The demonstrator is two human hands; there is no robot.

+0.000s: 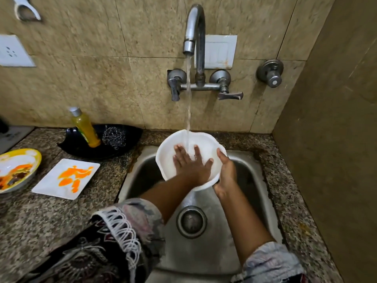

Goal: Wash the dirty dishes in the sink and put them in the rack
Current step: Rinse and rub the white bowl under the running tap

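Observation:
A white scalloped bowl (166, 154) tilts toward me over the steel sink (142, 172), under the running tap (194, 27). My right hand (225, 172) grips the bowl's right rim from the side and below. Flat inside the bowl lies my left hand (190, 163), fingers spread, with the water stream landing between them. On the counter to the left wait a square white plate (66, 178) smeared with orange sauce and a yellow-rimmed bowl (17, 168) with food remains. No rack is in view.
A black dish (79, 148) at the sink's back left holds a yellow soap bottle (85, 127) and a steel scrubber (113, 137). Tap handles (229, 95) and a wall valve (270, 72) stick out from the tiled wall. A side wall closes the right.

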